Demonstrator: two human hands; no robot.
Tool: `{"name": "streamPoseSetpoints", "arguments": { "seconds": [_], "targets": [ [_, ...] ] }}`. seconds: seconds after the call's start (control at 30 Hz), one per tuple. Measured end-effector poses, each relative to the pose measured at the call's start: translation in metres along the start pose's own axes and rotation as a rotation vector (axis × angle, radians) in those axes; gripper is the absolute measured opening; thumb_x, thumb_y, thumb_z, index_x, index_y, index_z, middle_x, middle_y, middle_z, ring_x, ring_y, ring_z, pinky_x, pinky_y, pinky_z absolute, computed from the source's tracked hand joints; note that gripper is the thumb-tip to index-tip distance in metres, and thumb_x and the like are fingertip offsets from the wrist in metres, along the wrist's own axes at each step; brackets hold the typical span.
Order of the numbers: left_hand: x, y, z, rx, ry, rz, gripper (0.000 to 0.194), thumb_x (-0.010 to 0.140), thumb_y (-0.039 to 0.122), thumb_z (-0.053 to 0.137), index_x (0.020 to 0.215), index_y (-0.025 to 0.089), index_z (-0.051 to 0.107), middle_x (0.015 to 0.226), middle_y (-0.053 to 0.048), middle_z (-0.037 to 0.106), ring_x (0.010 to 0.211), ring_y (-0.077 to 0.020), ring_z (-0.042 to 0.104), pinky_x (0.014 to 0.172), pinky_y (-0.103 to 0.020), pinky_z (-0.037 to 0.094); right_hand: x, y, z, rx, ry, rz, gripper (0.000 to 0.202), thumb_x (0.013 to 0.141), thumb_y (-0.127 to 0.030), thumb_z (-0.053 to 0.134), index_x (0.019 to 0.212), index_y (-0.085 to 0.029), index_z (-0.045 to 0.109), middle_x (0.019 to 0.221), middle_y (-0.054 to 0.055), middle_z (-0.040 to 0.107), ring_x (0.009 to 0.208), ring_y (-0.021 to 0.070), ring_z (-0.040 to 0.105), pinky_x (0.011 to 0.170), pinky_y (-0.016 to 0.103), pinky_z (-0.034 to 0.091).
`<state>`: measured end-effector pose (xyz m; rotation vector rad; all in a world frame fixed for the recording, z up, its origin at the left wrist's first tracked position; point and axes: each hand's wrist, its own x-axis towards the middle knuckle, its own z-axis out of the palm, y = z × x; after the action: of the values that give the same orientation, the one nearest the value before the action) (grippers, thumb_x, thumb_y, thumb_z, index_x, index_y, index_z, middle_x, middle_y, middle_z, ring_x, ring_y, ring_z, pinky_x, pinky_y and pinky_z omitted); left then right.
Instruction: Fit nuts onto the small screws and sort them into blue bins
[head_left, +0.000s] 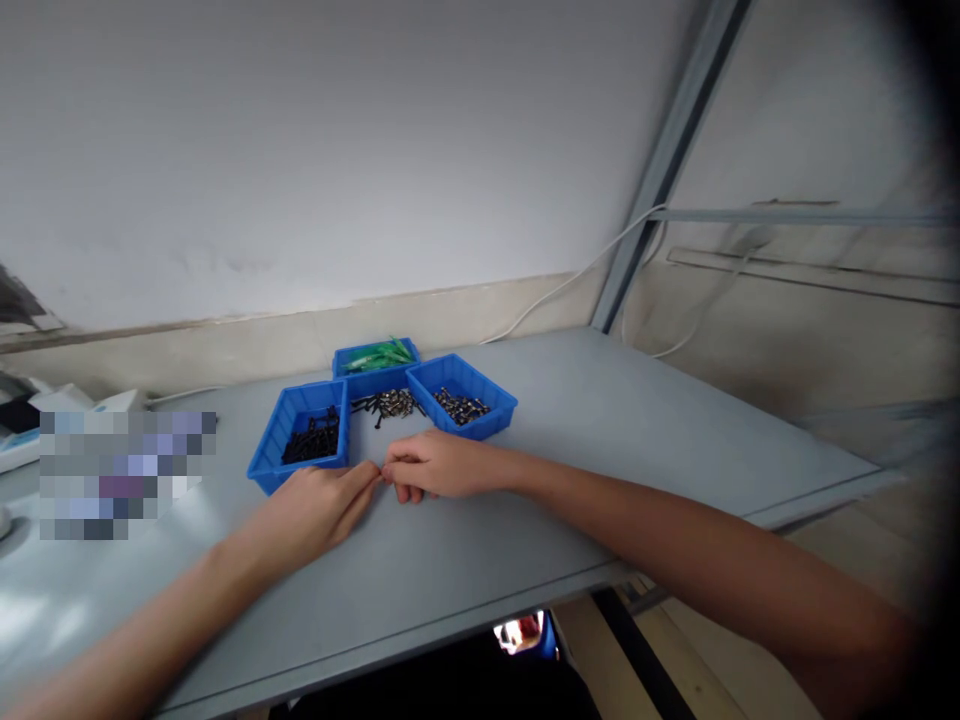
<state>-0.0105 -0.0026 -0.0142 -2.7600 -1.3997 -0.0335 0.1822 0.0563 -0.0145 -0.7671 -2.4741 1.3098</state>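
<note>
My left hand (pixel 322 510) and my right hand (pixel 431 465) meet at their fingertips just above the table, in front of the blue bins. Both are closed in a pinch; whatever sits between the fingers is too small or hidden to make out. Beside my left hand stands a blue bin (pixel 260 462) of black screws (pixel 311 440). Behind my right hand is another blue bin (pixel 499 412) with small metallic fittings (pixel 459 406). Between these bins lies a loose pile of metallic and black pieces (pixel 394 403) on the tabletop.
A third blue bin (pixel 375 382) at the back holds green pieces (pixel 379 355). The grey table (pixel 600 410) runs along a wall, with a metal frame post (pixel 637 240) and a white cable (pixel 555 292) at right. A blurred-out item (pixel 127 475) lies at left.
</note>
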Motion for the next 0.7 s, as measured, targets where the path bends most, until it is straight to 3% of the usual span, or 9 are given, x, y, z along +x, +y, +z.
{"name": "streamPoseSetpoints", "arguments": {
  "seconds": [0.13, 0.47, 0.7],
  "targets": [
    [0.0016, 0.0001, -0.0014, -0.001, -0.013, 0.002, 0.027, 0.092, 0.024, 0.026, 0.088, 0.017, 0.052, 0.068, -0.002, 0.061, 0.061, -0.0167, 0.061, 0.054, -0.025, 0.042, 0.0009, 0.0022, 0.0008, -0.018, 0.047, 0.005, 0.015, 0.081, -0.024, 0.046, 0.075, -0.016, 0.056, 0.068, 0.000, 0.061, 0.061, 0.0094, 0.057, 0.056, 0.020, 0.043],
    [0.0008, -0.0040, 0.0012, -0.008, 0.010, -0.030, 0.028, 0.093, 0.026, 0.026, 0.092, 0.017, 0.052, 0.068, -0.002, 0.061, 0.060, -0.0163, 0.061, 0.053, -0.024, 0.041, 0.0006, 0.0025, -0.0013, -0.108, 0.050, -0.006, 0.030, 0.086, -0.035, 0.040, 0.072, -0.016, 0.058, 0.070, 0.002, 0.063, 0.063, 0.0105, 0.058, 0.058, 0.022, 0.042],
    [0.0018, 0.0007, -0.0030, -0.027, -0.015, -0.032, 0.029, 0.093, 0.030, 0.027, 0.089, 0.018, 0.053, 0.068, -0.001, 0.061, 0.062, -0.0165, 0.061, 0.055, -0.025, 0.041, 0.0006, 0.0002, -0.0007, -0.176, 0.047, -0.047, 0.030, 0.087, -0.031, 0.038, 0.067, -0.016, 0.054, 0.065, 0.000, 0.061, 0.060, 0.0096, 0.055, 0.059, 0.022, 0.040]
  ]
}}
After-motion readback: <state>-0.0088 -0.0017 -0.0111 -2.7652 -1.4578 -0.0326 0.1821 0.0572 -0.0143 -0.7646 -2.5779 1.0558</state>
